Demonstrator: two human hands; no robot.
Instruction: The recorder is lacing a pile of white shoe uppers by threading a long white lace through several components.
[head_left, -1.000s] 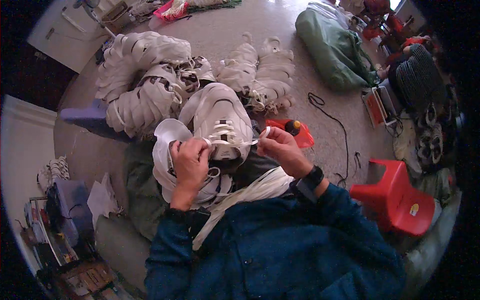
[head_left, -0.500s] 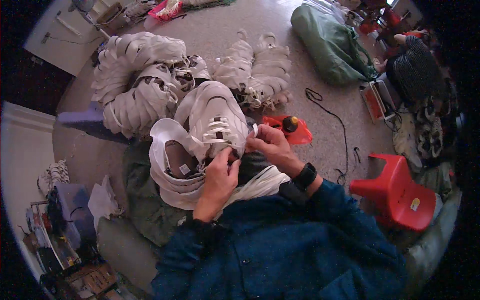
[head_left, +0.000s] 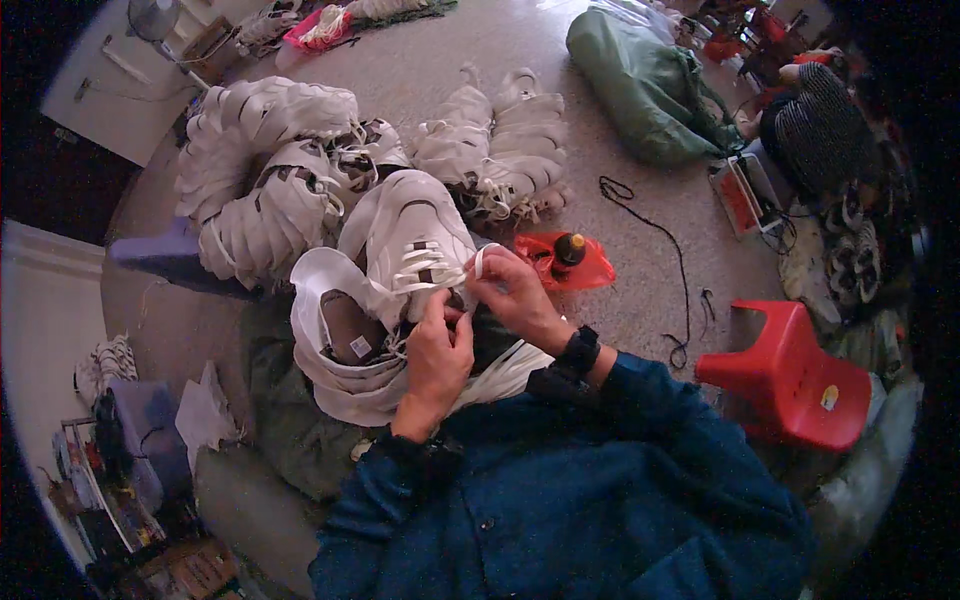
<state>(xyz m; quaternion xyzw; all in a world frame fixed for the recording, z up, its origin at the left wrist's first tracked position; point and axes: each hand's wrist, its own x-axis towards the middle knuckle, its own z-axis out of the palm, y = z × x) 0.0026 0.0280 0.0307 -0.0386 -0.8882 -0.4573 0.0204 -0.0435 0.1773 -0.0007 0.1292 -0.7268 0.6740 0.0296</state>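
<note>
At far left, beside a purple low block (head_left: 165, 262), lies a heap of white strapped shoe uppers (head_left: 262, 170), stacked within your reach. Nearer the middle, the large white shoe upper with flat white laces (head_left: 405, 250) rests on your lap, its opening turned toward you, likely so the lacing faces your fingers. Your left hand (head_left: 438, 355) is curled almost shut at its lower edge, pinching what looks like a lace end. Your right hand (head_left: 515, 300), a black watch at the wrist, is likewise closed in a pinch on a white lace loop just beside the upper's tongue. Further right sit a crumpled red plastic bag (head_left: 560, 262), a black cord (head_left: 660, 240) and a red plastic stool (head_left: 785, 375).
</note>
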